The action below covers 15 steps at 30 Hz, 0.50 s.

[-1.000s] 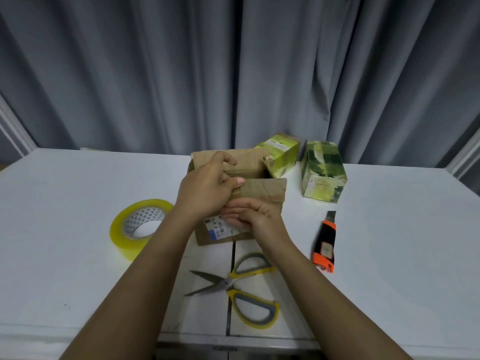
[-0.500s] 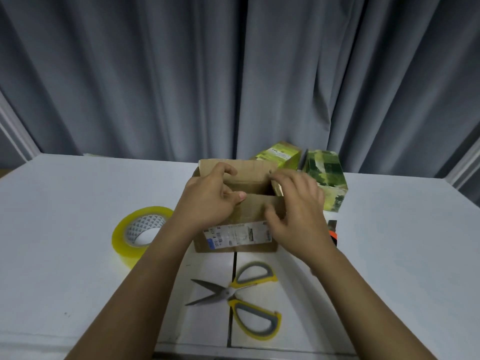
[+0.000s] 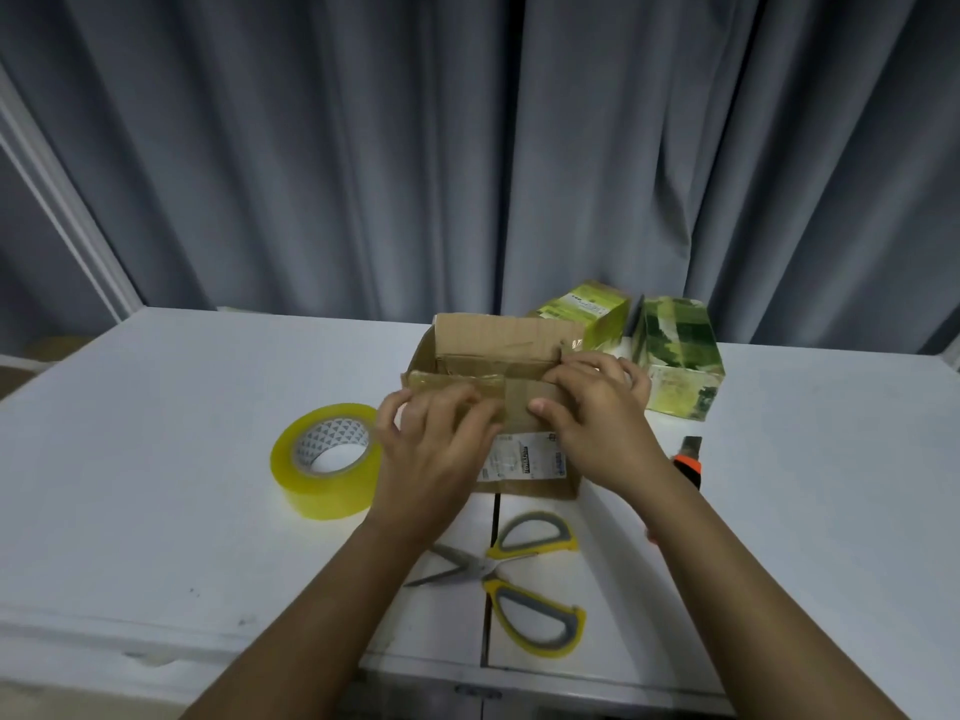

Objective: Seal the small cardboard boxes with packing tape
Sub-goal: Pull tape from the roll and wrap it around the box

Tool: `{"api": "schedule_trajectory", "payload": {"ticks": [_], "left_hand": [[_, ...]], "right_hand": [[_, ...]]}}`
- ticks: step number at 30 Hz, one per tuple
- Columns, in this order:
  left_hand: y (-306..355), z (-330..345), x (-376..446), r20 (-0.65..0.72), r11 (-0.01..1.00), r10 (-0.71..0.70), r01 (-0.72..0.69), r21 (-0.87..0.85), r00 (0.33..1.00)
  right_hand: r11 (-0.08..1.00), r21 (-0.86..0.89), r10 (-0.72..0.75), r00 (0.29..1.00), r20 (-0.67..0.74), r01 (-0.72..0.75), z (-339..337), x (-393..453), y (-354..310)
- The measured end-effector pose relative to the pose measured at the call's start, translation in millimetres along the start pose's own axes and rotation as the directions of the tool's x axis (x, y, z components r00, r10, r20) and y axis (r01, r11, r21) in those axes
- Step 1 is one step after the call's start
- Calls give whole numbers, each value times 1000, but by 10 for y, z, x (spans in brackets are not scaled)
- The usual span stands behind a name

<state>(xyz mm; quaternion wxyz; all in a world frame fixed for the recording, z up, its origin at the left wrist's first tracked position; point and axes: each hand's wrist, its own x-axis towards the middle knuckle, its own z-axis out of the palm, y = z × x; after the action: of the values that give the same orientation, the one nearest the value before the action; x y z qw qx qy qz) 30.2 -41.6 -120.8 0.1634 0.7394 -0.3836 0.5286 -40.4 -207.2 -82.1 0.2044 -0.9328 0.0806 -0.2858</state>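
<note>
A small brown cardboard box (image 3: 524, 462) with a white label stands at the table's middle. Its far flap (image 3: 493, 332) is upright, and its near flap (image 3: 519, 394) is folded inward over the opening. My left hand (image 3: 436, 449) presses the left part of the near flap with spread fingers, blurred by motion. My right hand (image 3: 597, 413) grips the flap's right end, thumb on the front and fingers curled over its far edge. A roll of yellowish packing tape (image 3: 324, 459) lies flat just left of the box.
Two green printed boxes (image 3: 587, 311) (image 3: 680, 356) stand behind the brown box to the right. Yellow-handled scissors (image 3: 504, 574) lie open in front of it. An orange utility knife (image 3: 688, 462) lies right of my right wrist. Grey curtains hang behind the white table (image 3: 156, 433).
My left hand slid from the far flap down onto the near flap. My right hand came up from the box front to the right end, and the near flap folded further inward.
</note>
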Motion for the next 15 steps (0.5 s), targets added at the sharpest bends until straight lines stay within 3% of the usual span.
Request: {"api": "schedule_trajectory", "payload": {"ticks": [5,15], "left_hand": [[-19,120,-55,24,993,87,-88,77,996],[-1,226,18,107,995,94,-97,24,990]], "right_hand": [[1000,-1,-6,1000,-11,6,21,-28,10],[996,88,-24,999,-33,27,44,-18,71]]}}
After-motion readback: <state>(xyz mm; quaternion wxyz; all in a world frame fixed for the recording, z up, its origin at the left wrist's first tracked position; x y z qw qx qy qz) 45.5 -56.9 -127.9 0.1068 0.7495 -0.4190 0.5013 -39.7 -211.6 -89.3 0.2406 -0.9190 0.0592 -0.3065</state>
